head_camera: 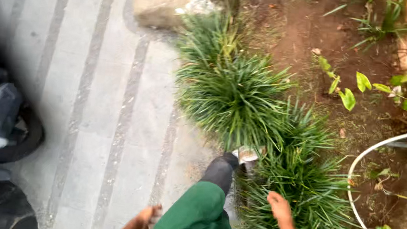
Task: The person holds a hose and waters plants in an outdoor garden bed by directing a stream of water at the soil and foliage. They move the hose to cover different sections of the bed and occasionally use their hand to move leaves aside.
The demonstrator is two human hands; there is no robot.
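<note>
Green trouser leg (197,217), dark rubber boot (220,170); bare forearms, no sleeves, hands ungloved.

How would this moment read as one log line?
view: head, looking down | left hand: low, by green trouser leg | right hand: over grass clumps | boot: at paving edge

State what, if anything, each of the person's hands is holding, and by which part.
The right hand holds nothing; it hangs over the grass clumps. The left hand is partly hidden by the green trouser leg, so it cannot be told.
</note>
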